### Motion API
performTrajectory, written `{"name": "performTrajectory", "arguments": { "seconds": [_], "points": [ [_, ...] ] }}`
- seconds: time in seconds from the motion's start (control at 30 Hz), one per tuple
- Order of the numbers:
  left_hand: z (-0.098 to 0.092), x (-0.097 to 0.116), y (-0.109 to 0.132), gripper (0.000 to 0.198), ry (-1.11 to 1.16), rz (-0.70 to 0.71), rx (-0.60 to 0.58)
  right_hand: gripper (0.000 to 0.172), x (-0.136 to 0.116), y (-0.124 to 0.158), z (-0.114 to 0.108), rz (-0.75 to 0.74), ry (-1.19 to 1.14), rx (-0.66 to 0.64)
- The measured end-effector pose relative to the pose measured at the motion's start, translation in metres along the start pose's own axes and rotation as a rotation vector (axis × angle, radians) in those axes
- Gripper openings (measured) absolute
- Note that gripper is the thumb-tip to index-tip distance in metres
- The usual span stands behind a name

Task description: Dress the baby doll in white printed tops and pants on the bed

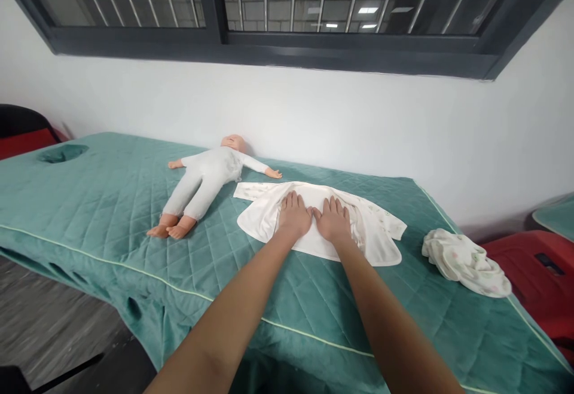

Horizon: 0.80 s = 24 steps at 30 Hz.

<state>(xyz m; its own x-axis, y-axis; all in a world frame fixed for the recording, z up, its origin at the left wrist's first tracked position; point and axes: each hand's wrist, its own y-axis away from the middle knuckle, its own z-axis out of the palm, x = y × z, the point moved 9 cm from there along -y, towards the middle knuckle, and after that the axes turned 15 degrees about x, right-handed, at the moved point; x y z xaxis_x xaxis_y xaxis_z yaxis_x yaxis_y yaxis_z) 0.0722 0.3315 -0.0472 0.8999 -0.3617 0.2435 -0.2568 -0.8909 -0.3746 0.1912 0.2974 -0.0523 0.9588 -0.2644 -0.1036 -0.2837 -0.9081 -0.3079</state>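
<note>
Head view: left hand, right hand on shirt; doll (in white)

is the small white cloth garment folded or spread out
Spread out: the garment lies largely flat, its two sleeves extended to either side.

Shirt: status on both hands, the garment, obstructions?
Left hand, right hand: palms down on white shirt. Shirt spread on green cover. Doll left, bundled cloth right, both off the shirt.
</note>
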Motion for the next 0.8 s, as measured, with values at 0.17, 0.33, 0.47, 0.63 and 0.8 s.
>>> {"name": "performTrajectory", "arguments": {
  "seconds": [0.17, 0.33, 0.47, 0.63, 0.8],
  "points": [
    [0.000, 0.001, 0.003, 0.071, 0.006, 0.007, -0.009, 0.074, 0.000, 0.003, -0.001, -0.001, -0.005, -0.012],
    [0.000, 0.000, 0.004, 0.069, 0.008, -0.001, -0.010, 0.073, -0.001, 0.005, -0.002, 0.000, 0.000, -0.030],
    [-0.001, 0.002, 0.006, 0.070, 0.016, 0.010, -0.012, 0.073, -0.001, 0.007, -0.002, -0.008, 0.001, -0.027],
    [-0.004, 0.003, 0.010, 0.070, 0.015, 0.018, -0.018, 0.071, -0.002, 0.011, -0.004, -0.014, 0.002, -0.020],
    [-0.010, 0.003, 0.020, 0.070, 0.012, 0.045, -0.028, 0.072, -0.001, 0.017, -0.007, -0.049, 0.013, -0.032]
  ]
}}
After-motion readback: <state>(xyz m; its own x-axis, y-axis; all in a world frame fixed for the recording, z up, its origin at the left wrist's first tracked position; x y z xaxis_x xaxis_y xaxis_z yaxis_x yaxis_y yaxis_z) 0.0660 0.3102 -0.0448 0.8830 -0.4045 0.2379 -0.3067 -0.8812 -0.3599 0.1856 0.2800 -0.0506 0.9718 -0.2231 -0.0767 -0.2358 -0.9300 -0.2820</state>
